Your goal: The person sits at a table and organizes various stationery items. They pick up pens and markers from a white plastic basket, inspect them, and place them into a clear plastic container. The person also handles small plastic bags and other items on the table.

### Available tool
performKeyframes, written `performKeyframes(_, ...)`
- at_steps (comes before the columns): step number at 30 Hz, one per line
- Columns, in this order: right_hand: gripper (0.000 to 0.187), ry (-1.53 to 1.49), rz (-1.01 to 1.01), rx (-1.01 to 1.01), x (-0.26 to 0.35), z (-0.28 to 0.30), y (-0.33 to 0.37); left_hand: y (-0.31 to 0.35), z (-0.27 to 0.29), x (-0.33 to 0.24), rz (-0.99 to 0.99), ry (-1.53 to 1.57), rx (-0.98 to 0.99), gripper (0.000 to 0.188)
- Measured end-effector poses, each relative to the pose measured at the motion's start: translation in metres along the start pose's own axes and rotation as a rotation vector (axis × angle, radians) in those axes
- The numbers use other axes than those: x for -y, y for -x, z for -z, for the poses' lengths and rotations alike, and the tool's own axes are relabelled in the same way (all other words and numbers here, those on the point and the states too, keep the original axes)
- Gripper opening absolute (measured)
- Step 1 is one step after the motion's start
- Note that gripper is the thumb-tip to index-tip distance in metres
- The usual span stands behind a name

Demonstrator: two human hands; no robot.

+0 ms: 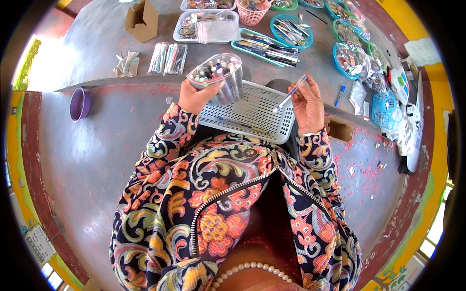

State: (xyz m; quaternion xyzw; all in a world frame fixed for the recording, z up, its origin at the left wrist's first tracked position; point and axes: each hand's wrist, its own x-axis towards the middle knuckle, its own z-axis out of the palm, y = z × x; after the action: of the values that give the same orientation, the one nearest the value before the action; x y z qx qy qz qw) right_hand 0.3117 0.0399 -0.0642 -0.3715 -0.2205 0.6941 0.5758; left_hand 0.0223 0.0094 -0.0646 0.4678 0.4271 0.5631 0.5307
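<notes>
A person in a floral jacket [213, 184] and a string of pale beads [250, 266] sits before me at a dark grey table [97, 41], both hands occupied; the left hand [198, 97] grips a clear plastic bag [232, 89] packed with pens, its thumb laid across the near face and its other fingers mostly hidden behind; the bag's mouth gapes upward, dark and pale pen ends bunched just inside it; the right hand [309, 104] pinches a single white-and-blue pen [290, 95] between thumb and fingertips, the grip narrow; the pen slants down and to the left over the right end of a pale perforated tray [257, 107], though whether its lower tip touches the tray I cannot tell; another slim dark pen lies in the tray, which sits at the person's lap between the two hands.

Along the table beyond, a teal tray [257, 56] full of pens stands beside a round teal basket [302, 47], also loaded with pens; to their left are a white tray [206, 41] of assorted items, pens in clear packs [167, 58] and a brown cardboard box [141, 23]; a blue pen [340, 95] lies alone at right, near a blue openwork basket [383, 109]; a purple tub [83, 105] rests at far left.
</notes>
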Motion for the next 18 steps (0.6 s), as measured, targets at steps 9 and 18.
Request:
performKeyframes(9,0.03,-0.048,0.038,-0.073,-0.007,0.008,-0.003,0.001,0.005,0.003,0.039,0.003,0.024,0.026)
performKeyframes(18,0.032,0.102,0.394,0.055,0.027,-0.05,0.004,0.001,0.005,0.005,0.073,0.079,0.081,0.034)
